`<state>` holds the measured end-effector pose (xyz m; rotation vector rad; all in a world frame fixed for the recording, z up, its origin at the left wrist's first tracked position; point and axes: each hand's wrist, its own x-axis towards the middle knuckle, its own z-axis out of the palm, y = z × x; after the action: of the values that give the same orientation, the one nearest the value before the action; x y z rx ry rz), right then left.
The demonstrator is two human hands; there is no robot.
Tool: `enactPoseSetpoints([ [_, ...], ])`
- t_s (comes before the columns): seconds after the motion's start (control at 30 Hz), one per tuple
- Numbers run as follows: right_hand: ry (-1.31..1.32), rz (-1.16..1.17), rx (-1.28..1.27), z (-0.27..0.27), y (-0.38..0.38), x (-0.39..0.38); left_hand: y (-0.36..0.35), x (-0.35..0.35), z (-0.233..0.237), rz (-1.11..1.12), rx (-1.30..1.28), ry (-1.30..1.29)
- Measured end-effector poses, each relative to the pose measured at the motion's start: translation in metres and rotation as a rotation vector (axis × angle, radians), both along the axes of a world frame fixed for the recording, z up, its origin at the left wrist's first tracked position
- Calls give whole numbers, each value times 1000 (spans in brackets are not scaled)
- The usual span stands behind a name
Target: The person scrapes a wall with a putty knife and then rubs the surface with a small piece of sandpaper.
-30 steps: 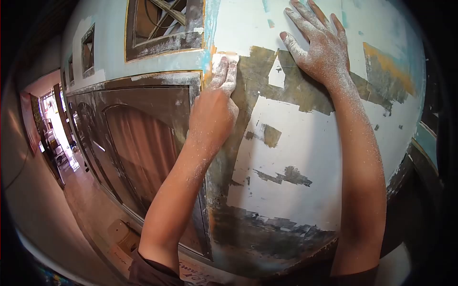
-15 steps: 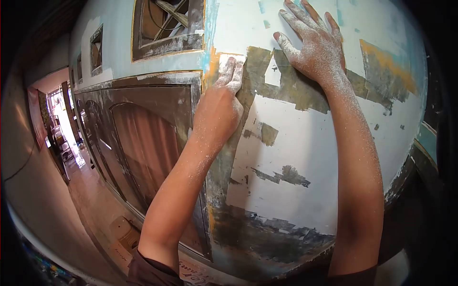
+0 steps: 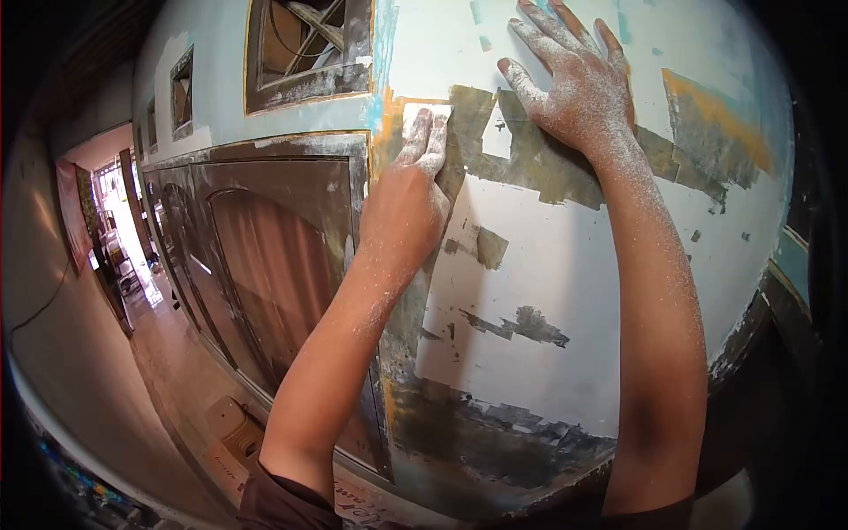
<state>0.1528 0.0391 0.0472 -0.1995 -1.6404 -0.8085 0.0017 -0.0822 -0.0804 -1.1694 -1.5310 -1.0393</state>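
Observation:
My left hand (image 3: 408,194) is at the wall corner beside the wooden frame. Two of its fingers lie pressed on a small white piece of sandpaper (image 3: 427,113), flat against the wall; the other fingers are curled under and mostly hidden. My right hand (image 3: 579,93) rests higher up with fingers spread on the patchy wall (image 3: 530,256), holding nothing. White dust coats both hands and the right forearm. The wall shows white filler, grey-green bare patches and orange streaks.
Left of the corner is a dark cabinet door (image 3: 265,265) with a pinkish curtain behind its arched panel. Above it sits a square framed opening (image 3: 309,53). A tan plastic stool (image 3: 234,428) stands low on the floor. A passage (image 3: 146,291) runs to a bright doorway.
My left hand and the sandpaper have slid slightly down along the corner. My right hand keeps its place on the wall. The view has shifted a little.

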Motion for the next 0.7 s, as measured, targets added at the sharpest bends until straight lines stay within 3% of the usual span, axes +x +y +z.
enactPoseSetpoints([
  [0.1,-72,-46,8,7,4,0,-3,0,12,103,-160,-188],
  [0.17,-5,62,44,6,17,-6,-5,-1,6,21,-20,3],
  [0.2,-64,13,-97,-1,-12,7,-6,0,1,11,-43,-85],
  [0.3,-32,33,9,6,17,-6,-8,-16,-4,-24,15,-3],
  [0.5,-78,21,-117,4,2,1,-17,-37,-2,27,-8,-1],
  [0.63,-88,-3,-113,1,-10,4,-20,-41,12,-53,24,43],
  [0.7,-46,-21,-56,-1,-5,1,-23,-46,10,17,-33,20],
])
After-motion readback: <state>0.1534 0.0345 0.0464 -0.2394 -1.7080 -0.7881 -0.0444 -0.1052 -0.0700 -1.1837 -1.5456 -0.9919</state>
